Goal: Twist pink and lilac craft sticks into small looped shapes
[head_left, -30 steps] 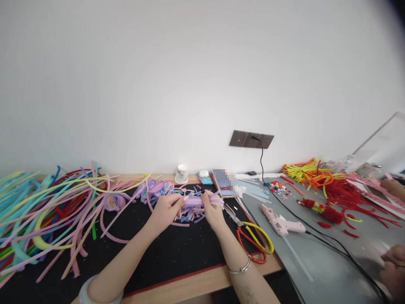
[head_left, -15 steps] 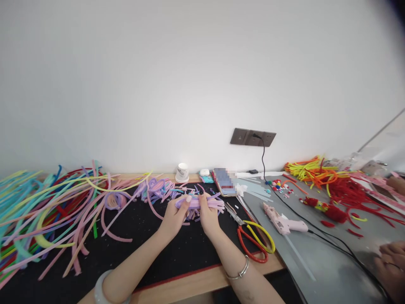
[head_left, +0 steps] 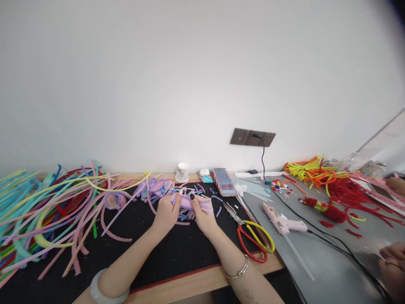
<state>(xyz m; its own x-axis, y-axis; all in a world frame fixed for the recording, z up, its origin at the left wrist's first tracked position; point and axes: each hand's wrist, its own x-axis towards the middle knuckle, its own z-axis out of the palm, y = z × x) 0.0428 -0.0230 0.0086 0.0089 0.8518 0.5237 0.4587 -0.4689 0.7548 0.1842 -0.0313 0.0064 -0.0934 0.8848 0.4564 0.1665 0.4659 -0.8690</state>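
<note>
A bundle of lilac and pink fuzzy stems is held between both hands over the black mat. My left hand is closed on the bundle's left end, thumb on top. Gripping its right part is my right hand, with a dark-nailed thumb pressed on the stems. Short cut pieces lie around and behind the hands. Just right of them rest scissors with one red and one yellow handle. A tangle of purple and pink stems sits behind my left hand.
Long coloured stems spread over the left side. At the back stand a paper cup and a phone. A pink glue gun with a black cable lies on the grey table. Another person's hand is at the right edge.
Both hands have drawn slightly left and the bundle sits more inside them, its right end sticking out less. A short purple piece now shows to the right of my right hand.
</note>
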